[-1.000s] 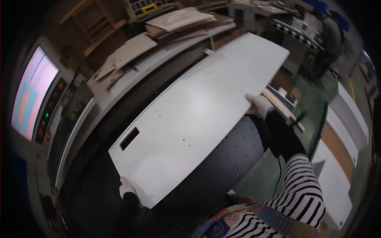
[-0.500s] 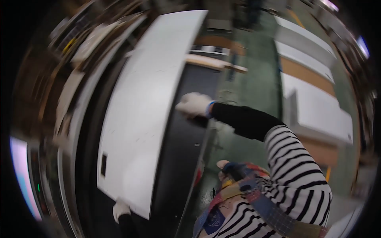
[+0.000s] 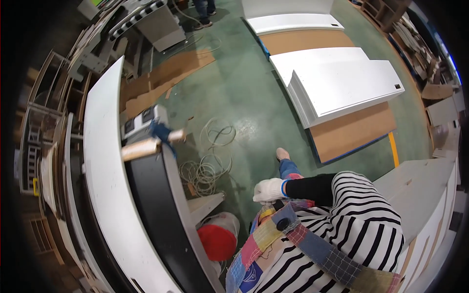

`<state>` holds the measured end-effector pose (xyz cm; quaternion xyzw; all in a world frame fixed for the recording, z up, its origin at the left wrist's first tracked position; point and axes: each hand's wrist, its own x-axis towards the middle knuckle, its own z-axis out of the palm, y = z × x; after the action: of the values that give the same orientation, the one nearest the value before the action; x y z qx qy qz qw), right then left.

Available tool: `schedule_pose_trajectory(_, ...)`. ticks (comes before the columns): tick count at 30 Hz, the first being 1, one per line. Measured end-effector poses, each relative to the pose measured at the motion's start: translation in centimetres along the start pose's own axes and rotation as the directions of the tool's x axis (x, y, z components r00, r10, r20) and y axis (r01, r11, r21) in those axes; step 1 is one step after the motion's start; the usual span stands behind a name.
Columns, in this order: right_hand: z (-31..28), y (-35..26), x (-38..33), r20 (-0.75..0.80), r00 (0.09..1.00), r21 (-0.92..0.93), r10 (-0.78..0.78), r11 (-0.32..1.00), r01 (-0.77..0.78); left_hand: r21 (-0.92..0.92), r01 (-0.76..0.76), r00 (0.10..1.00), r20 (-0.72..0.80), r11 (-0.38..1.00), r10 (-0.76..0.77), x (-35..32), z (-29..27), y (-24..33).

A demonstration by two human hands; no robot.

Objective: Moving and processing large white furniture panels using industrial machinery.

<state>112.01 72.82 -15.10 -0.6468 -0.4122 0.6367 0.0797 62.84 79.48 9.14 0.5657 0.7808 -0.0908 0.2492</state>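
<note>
One gloved right hand [image 3: 268, 191] | grip empty, loosely curled | beside white panel [image 3: 105, 185]

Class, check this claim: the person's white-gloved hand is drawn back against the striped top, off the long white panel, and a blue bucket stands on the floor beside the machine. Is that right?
One detail is wrong: the bucket is red, not blue. The head view shows it on the floor beside the machine. The rest holds: the white-gloved hand lies against the striped top, off the long white panel.
</note>
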Motion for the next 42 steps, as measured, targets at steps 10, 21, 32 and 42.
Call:
schedule_pose_trajectory(10,-31.4,12.2,-4.3,-0.607,0.794,0.134,0.048,0.990,0.042,-0.169,-0.802,0.529,0.245,0.573,0.813,3.1,24.3,49.9)
schedule_pose_trajectory(21,-50.8,21.4,7.0,-0.430,0.806,0.883,0.408,0.377,0.281,-0.038,-0.812,0.506,0.455,0.583,0.733,18.1,31.9,79.5)
schedule_pose_trajectory(32,-67.0,37.6,32.0,0.008,0.593,0.634,0.805,-0.463,0.620,0.346,-0.916,0.220,0.858,-0.205,0.464,38.2,49.9,124.4)
schedule_pose_trajectory(42,-74.3,53.1,50.5,0.275,0.611,-0.097,0.742,-0.611,0.786,0.232,-0.932,0.116,0.919,-0.278,0.378,35.2,87.0,145.1)
